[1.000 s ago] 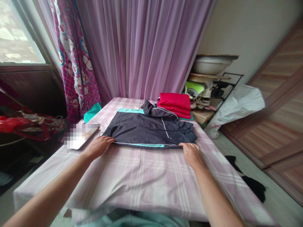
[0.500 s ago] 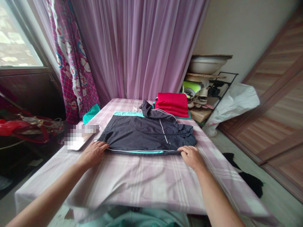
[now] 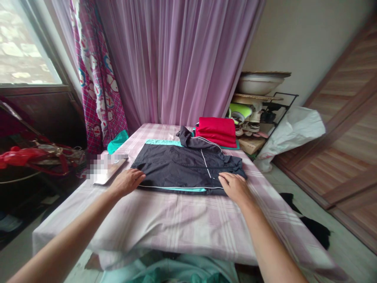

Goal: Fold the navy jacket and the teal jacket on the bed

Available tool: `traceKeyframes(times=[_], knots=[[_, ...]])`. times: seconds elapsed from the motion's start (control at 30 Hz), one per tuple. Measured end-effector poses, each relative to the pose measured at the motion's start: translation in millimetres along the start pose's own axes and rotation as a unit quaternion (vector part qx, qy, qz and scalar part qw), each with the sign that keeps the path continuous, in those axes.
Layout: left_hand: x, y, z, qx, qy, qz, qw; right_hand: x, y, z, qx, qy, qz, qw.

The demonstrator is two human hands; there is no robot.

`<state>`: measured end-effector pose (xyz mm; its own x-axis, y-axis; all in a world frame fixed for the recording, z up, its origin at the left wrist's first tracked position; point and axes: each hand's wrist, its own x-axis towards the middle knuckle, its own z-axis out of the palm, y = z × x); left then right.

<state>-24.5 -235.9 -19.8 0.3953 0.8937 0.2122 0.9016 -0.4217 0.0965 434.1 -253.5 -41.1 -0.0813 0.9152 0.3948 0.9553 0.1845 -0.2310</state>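
Note:
A black jacket (image 3: 173, 163) with white piping and turquoise trim lies folded lengthwise on the table, its long edge toward me. My left hand (image 3: 127, 182) is at its near left corner, fingers stretched out over the cloth. At the near right part of the jacket is my right hand (image 3: 235, 185), its fingers spread and its thumb apart. Neither hand grips the fabric; whether the fingertips press on it I cannot tell. One dark sleeve is folded up at the far side, against a stack of folded red cloth (image 3: 216, 131).
A plaid tablecloth (image 3: 176, 224) covers the table. A phone-like flat thing (image 3: 110, 173), partly blurred out, lies left of the jacket. Turquoise cloth (image 3: 118, 142) hangs at the left edge. Behind stand purple curtains (image 3: 176, 59); at right are a shoe rack (image 3: 284, 110) and a white sack (image 3: 297, 129).
Both hands have let go of the jacket's near edge and moved slightly away from me over the cloth. The jacket keeps its shape; the view has shifted a little.

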Motion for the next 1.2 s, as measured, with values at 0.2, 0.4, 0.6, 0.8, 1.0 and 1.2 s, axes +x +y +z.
traceKeyframes(times=[0.2,0.4,0.6,0.8,1.0,1.2], knots=[[36,38,35.6,0.034,0.005,-0.077,0.996,32,-82,22,-0.003,-0.066,-0.050,0.997],[40,46,59.5,0.023,-0.071,-0.117,0.990,20,-89,41,-0.018,-0.232,-0.024,0.972],[39,39,65.0,0.025,-0.049,-0.103,0.993,3,-17,30,-0.075,-0.221,0.033,0.972],[40,38,69.7,0.029,-0.040,-0.100,0.994,-14,24,34,-0.121,-0.150,0.066,0.979],[35,42,67.8,0.022,-0.001,-0.102,0.995,-20,20,38,-0.105,-0.058,0.053,0.991],[30,45,63.8,0.008,0.033,-0.085,0.996,-24,24,38,-0.070,0.005,0.029,0.997]])
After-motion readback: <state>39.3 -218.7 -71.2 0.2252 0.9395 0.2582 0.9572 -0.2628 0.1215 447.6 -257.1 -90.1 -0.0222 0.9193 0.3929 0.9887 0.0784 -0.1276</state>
